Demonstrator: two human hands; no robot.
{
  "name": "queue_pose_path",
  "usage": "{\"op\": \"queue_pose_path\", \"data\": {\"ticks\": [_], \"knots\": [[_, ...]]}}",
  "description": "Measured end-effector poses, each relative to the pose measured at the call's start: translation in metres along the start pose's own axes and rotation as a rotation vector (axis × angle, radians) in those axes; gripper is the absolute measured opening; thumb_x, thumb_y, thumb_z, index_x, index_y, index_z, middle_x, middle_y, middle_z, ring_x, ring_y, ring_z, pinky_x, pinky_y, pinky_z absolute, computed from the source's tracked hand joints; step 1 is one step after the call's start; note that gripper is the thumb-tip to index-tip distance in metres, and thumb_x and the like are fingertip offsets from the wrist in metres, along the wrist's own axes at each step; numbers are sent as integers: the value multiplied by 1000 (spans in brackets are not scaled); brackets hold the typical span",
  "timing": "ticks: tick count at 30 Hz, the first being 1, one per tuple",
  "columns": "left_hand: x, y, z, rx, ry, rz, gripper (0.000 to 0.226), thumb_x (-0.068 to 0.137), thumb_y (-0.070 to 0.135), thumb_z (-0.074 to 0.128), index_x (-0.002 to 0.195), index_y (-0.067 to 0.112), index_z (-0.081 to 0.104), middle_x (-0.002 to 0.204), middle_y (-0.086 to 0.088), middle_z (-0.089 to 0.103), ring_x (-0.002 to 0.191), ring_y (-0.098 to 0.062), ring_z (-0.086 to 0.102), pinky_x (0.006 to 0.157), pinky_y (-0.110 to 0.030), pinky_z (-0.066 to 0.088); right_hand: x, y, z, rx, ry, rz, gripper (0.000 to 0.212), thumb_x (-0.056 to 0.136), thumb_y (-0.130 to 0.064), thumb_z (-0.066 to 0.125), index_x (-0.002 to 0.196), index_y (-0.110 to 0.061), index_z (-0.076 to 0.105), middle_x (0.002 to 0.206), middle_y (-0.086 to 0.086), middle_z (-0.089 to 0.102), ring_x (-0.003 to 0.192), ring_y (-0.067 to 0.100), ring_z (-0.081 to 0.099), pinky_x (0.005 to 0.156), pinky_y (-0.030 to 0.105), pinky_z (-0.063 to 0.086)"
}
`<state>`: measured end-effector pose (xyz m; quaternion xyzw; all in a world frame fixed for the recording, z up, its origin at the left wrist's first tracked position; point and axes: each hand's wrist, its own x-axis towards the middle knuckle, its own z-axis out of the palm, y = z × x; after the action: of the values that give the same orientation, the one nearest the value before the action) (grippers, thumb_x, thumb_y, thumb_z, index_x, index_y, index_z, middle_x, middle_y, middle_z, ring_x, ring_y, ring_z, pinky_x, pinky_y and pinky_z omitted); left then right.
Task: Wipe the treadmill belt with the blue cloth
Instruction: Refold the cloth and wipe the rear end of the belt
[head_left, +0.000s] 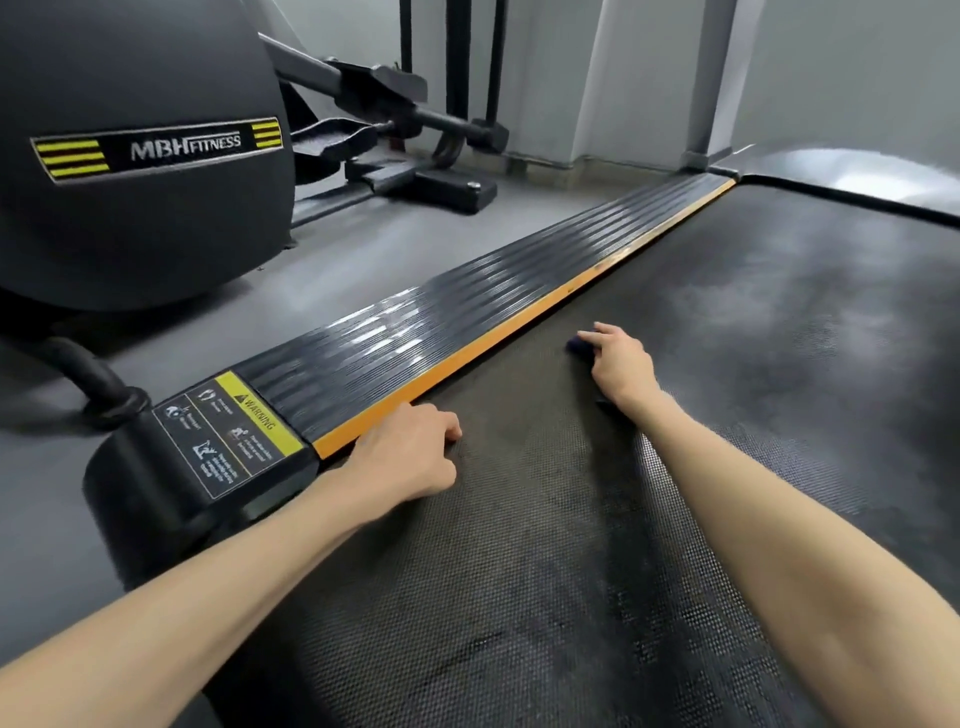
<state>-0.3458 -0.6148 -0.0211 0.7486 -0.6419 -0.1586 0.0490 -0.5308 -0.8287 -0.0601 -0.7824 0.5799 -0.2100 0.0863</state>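
Wiping underway, near the left edge of the belt (675, 467); grey hazy patches farther up, so plenty left, probably. Right hand (621, 366) curled down on the cloth (577, 344), pressing it to the belt, mostly hidden beneath the fingers. Left hand (410, 449) loosely curled, empty, braced beside the orange strip (519, 327).

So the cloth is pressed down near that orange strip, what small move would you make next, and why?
Probably sweep the right hand, with the blue cloth under its fingers, rightward across the treadmill belt. The cloth sits near the orange strip, and the belt's wide right side shows dull, hazy patches. The left hand rests by the strip, seemingly bracing.
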Motion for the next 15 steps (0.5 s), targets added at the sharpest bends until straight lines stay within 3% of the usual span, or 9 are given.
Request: {"op": "queue_pose_path", "data": {"ticks": [5,12,13,15], "knots": [[0,0,-3,24,-46,7,51,84,6,49,131,26,50,126,1,52,100,-17,51,70,-27,47,-22,-13,-15,-15,-98,-154,43,91,-5,43,125,-27,59,140,-8,48,130,22,41,103,34,34],[1,8,-16,68,-105,0,52,87,0,42,134,22,49,133,-2,51,115,-21,52,80,-24,45,-114,-30,-22,143,-316,-769,39,93,-5,48,125,-23,59,139,-6,49,127,12,45,104,27,35],[1,8,-16,34,-103,-10,53,87,-2,40,133,22,51,135,-1,50,117,-21,51,85,-25,46,-105,-20,-25,127,-314,-730,38,93,-3,48,125,-22,60,139,-5,49,127,14,46,105,28,35],[1,6,-15,-68,-83,-58,52,88,-5,38,129,21,55,137,0,49,118,-21,51,92,-27,47,-82,6,-32,96,-212,-465,38,93,0,46,122,-19,62,139,-1,49,127,21,48,106,32,36]]}}
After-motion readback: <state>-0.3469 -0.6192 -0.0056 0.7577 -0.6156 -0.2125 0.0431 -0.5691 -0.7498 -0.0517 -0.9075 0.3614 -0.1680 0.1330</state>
